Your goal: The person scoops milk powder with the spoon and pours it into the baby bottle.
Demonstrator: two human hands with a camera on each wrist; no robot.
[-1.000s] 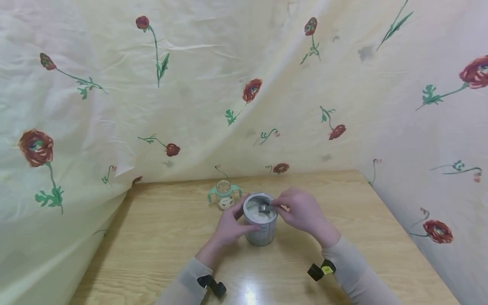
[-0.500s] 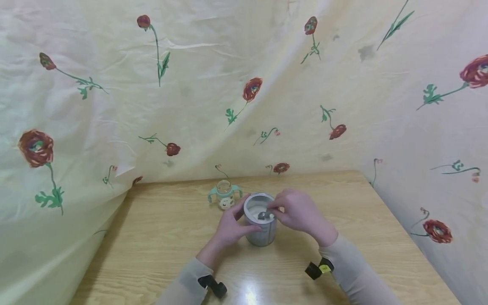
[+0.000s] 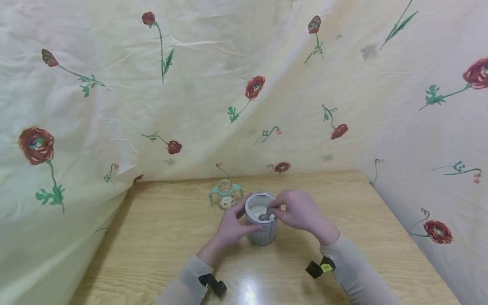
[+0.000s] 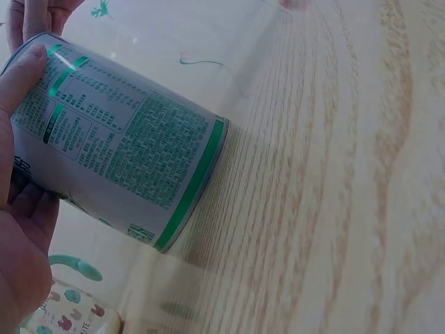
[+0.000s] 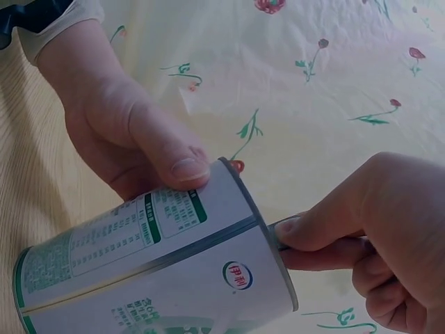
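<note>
left wrist view | cup (image 4: 78,307): cut off | can label (image 4: 154,145): illegibly small

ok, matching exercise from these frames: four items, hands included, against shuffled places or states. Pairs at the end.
Column one
1. left hand
2. right hand
3. scoop
4. two-handled cup

Column two
A. grey, bowl end inside the can
B. stands beyond the can, to its left in the head view
C. grips the can's side
D. pinches the handle of a small tool

Pairs: 1-C, 2-D, 3-A, 4-B
</note>
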